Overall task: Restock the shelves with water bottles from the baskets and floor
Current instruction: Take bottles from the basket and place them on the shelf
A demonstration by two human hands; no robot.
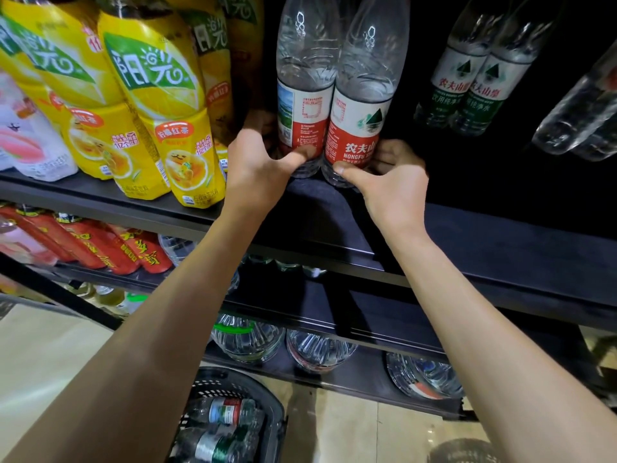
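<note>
Two clear water bottles with red and white labels stand upright side by side on the black upper shelf (500, 235). My left hand (257, 165) grips the base of the left bottle (305, 78), thumb across its front. My right hand (387, 182) grips the base of the right bottle (364, 95) the same way. Below me on the floor, a black basket (233, 389) holds several water bottles (227, 412) lying on their sides.
Yellow lemon tea bottles (153, 105) crowd the shelf just left of my left hand. Green-labelled water bottles (467, 88) stand to the right, with dark open shelf between. Lower shelves hold red-labelled drinks (100, 248) and large water bottles (247, 339). A second basket (464, 451) peeks in bottom right.
</note>
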